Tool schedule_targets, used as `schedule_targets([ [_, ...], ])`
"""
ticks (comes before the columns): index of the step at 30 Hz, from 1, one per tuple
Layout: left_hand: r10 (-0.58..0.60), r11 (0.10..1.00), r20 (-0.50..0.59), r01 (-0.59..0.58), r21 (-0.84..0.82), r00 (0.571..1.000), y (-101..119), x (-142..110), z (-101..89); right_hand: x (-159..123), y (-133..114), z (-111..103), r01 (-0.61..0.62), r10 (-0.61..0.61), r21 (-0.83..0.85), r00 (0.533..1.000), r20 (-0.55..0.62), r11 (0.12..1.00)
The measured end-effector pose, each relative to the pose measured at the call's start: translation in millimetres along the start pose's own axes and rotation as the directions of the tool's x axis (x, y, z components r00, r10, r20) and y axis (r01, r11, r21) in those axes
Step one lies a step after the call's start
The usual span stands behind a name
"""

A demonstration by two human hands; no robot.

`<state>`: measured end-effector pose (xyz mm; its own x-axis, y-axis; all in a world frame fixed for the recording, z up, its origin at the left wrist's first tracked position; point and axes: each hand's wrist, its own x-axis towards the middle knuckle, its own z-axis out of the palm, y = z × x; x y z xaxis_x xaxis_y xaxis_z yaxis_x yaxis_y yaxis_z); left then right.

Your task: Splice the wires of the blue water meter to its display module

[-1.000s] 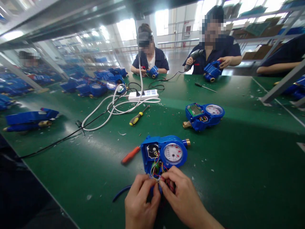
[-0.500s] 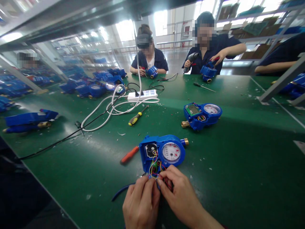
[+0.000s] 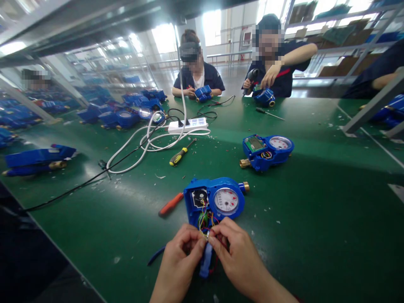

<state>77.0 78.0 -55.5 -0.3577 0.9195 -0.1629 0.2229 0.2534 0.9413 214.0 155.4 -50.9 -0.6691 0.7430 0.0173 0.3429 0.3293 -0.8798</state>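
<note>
A blue water meter point(image 3: 226, 200) lies in front of me, its round dial facing up and its side housing open. Thin coloured wires point(image 3: 203, 216) run out of the housing toward my fingertips. My left hand point(image 3: 179, 256) pinches the wires near a small white piece, probably a connector. Close against it, the fingers of my right hand point(image 3: 236, 250) are closed on the red and dark wires. Between and below the hands is a blue plastic part point(image 3: 205, 261), partly covered by them. An orange-handled screwdriver point(image 3: 171, 205) lies left of the meter, its tip hidden.
A second meter point(image 3: 268, 151) with a display sits behind right. A yellow-black screwdriver point(image 3: 179, 156), a white power strip point(image 3: 188, 125) and looped cables lie further back. More blue meters point(image 3: 126, 115) are at left. Two co-workers across the table handle meters, one holding a power tool point(image 3: 252, 75).
My left hand has turned and shifted slightly left, uncovering the blue plastic part below. My right hand stays nearly in place. Across the table, a co-worker's meter has tilted and moved left.
</note>
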Motion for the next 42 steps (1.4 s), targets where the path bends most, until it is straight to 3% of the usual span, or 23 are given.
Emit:
schedule_targets([
  [3, -0.083, 0.980, 0.011, 0.083, -0.179, 0.997, -1, -1, 2.5, 0, -1, 0, 0.002, -0.002, 0.004, 1.000, 0.000, 1.000],
  [6, -0.244, 0.868, 0.032, 0.233, -0.439, 0.969, -1, -2, 9.1, 0, -2, 0, -0.001, 0.001, 0.006, 1.000, -0.001, 1.000],
  [8, -0.309, 0.800, 0.050, 0.288, -0.526, 0.950, -3, -3, 13.4, -1, -2, 0, -0.003, 0.003, 0.005, 1.000, -0.004, 1.000],
  [14, -0.358, 0.761, -0.002, 0.290, -0.581, 0.934, -5, -4, 16.5, -1, 0, 1, 0.000, 0.000, 0.021, 1.000, -0.022, 1.000],
  [17, -0.359, 0.841, -0.112, 0.269, -0.469, 0.927, 0, -10, 14.1, -1, 2, 3, -0.008, 0.010, 0.062, 0.999, -0.032, 0.998],
  [19, -0.275, 0.939, -0.294, 0.189, -0.288, 0.915, 3, -15, 10.2, -1, 2, 4, -0.010, 0.013, 0.083, 0.999, -0.038, 0.996],
  [21, -0.138, 0.990, -0.462, 0.126, -0.057, 0.876, 2, -18, 3.2, -1, 3, 4, -0.013, 0.016, 0.091, 0.999, -0.037, 0.996],
  [24, 0.060, 0.929, -0.519, 0.142, 0.341, 0.853, -8, -19, -10.6, -2, 3, 4, -0.017, 0.020, 0.092, 0.999, -0.032, 0.996],
  [25, 0.141, 0.878, -0.508, 0.129, 0.460, 0.850, -13, -19, -14.5, -2, 3, 4, -0.017, 0.020, 0.092, 0.999, -0.030, 0.996],
  [27, 0.373, 0.770, -0.434, -0.013, 0.638, 0.820, -20, -18, -18.5, -2, 2, 4, -0.018, 0.021, 0.092, 0.999, -0.029, 0.996],
  [29, 0.610, 0.623, -0.284, -0.226, 0.749, 0.740, -24, -18, -16.8, -2, 2, 3, -0.014, 0.016, 0.090, 0.999, -0.028, 0.996],
  [31, 0.738, 0.460, -0.102, -0.387, 0.799, 0.668, -24, -18, -11.6, -2, 2, 3, -0.006, 0.009, 0.093, 1.000, -0.030, 0.996],
  [34, 0.765, 0.362, 0.013, -0.447, 0.818, 0.643, -21, -13, -4.6, -1, 1, 3, -0.005, 0.008, 0.095, 1.000, -0.027, 0.995],
  [42, 0.758, 0.356, 0.071, -0.503, 0.787, 0.648, -12, -3, -8.0, -2, 2, 3, 0.004, -0.002, 0.092, 1.000, -0.021, 0.996],
])
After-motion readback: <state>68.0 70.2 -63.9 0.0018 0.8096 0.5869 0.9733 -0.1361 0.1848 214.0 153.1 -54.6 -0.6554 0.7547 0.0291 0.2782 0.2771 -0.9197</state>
